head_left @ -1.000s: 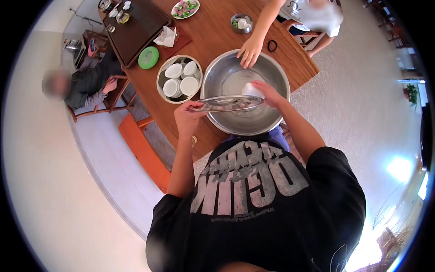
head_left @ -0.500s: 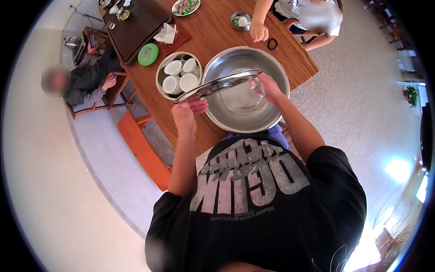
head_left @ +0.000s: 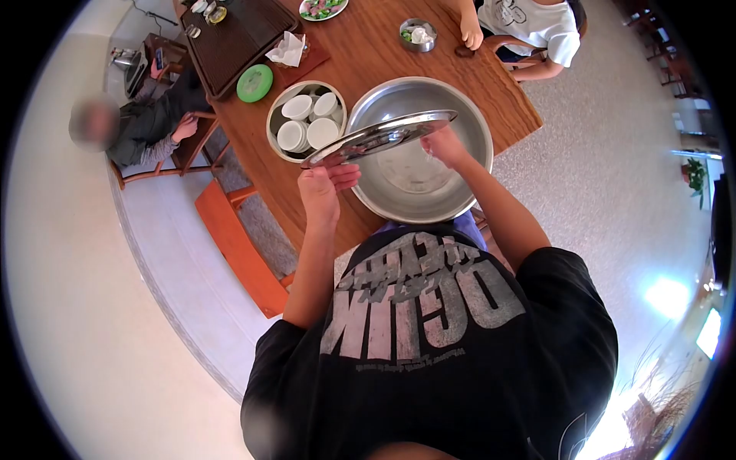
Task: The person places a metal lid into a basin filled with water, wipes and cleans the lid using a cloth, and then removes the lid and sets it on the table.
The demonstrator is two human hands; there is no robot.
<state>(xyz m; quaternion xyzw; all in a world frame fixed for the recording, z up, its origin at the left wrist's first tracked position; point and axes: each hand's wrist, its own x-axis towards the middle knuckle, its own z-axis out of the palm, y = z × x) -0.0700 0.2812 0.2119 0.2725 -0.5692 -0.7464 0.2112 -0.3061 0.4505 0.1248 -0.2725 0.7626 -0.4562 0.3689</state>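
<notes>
My left hand (head_left: 325,188) grips the near left edge of a round, shiny metal lid (head_left: 379,138), thumb and fingers closed on its rim. The lid is tilted, seen almost edge-on, above a wide steel basin (head_left: 468,180). My right hand (head_left: 445,146) is curled closed at the lid's right end, over the basin. Its fingertips are partly hidden, and I cannot make out what they hold. Only the pale bottom of the basin shows beneath my hands. Left of it stands a round container (head_left: 277,144) with several white cups (head_left: 292,136) in it.
On the wooden table (head_left: 368,57) are a green round lid (head_left: 254,83), a dark tray (head_left: 238,50), tissues (head_left: 288,50), a small metal bowl (head_left: 418,36) and a plate of food (head_left: 322,8). Another person's hand (head_left: 471,33) rests near the right edge; someone sits at left.
The lid and both my hands have shifted slightly right. My right hand's fingers look more curled. The other person's hand has moved right, to where the black ring lay.
</notes>
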